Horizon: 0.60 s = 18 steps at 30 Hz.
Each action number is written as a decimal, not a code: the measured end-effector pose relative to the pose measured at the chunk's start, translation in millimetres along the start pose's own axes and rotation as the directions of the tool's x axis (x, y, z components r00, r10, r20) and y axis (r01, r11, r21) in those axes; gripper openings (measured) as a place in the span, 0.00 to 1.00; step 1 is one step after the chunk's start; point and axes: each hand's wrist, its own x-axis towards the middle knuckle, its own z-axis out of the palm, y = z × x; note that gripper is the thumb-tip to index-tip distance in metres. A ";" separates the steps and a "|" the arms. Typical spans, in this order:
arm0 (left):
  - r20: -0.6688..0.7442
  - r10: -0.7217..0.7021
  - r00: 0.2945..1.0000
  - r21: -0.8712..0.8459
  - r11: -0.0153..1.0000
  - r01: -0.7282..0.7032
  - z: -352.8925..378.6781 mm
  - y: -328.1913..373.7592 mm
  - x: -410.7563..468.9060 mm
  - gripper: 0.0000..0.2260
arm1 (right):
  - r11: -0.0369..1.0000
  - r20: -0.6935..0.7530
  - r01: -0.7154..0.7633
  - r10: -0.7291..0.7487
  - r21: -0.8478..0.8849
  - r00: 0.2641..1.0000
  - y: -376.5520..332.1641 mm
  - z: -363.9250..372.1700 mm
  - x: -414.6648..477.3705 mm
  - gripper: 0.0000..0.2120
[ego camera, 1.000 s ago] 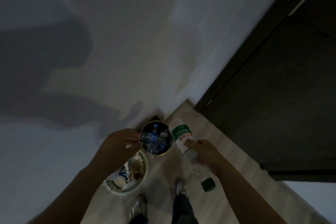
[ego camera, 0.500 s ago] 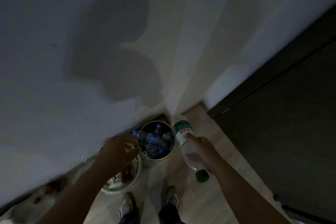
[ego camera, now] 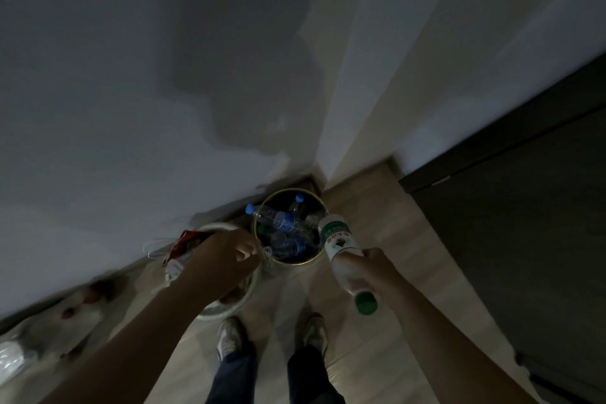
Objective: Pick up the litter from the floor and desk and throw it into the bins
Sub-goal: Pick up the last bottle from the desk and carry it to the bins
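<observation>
A clear plastic bottle (ego camera: 339, 244) with a green cap and a green-and-white label is gripped in my right hand (ego camera: 372, 269). Its base points at a dark round bin with a gold rim (ego camera: 295, 264) in the wall corner. Several clear bottles with blue caps and labels (ego camera: 283, 221) fill this bin, and one lies across its left rim. My left hand (ego camera: 226, 257) hovers just left of that bin with fingers loosely curled and nothing visible in them. It is over a white bin (ego camera: 229, 309), hiding most of what is inside.
A red wrapper (ego camera: 185, 239) sticks up at the white bin's far side. My two shoes (ego camera: 229, 338) stand on the pale wood floor right behind the bins. A dark door (ego camera: 508, 239) fills the right. Blurred pale objects (ego camera: 72, 311) lie low on the left.
The view swung left and the wall corner now stands above the dark bin. My left hand came off the blue-capped bottle and drew back. My right hand brought the green-capped bottle closer to the rim.
</observation>
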 end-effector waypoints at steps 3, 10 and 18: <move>0.012 -0.006 1.000 0.027 1.000 0.005 11.2 -18.5 10.9 0.10 | 0.996 -0.051 0.011 -0.015 -0.089 0.999 -1.2 15.3 33.0 0.30; 0.043 -0.097 0.994 0.053 0.994 0.095 52.0 -83.9 55.4 0.11 | 0.970 -0.122 0.018 -0.048 -0.241 0.991 -12.5 60.5 118.8 0.36; 0.025 -0.139 0.990 0.059 0.989 0.137 104.3 -150.3 115.0 0.12 | 0.916 -0.190 0.129 -0.214 -0.380 0.958 -21.7 95.9 219.4 0.32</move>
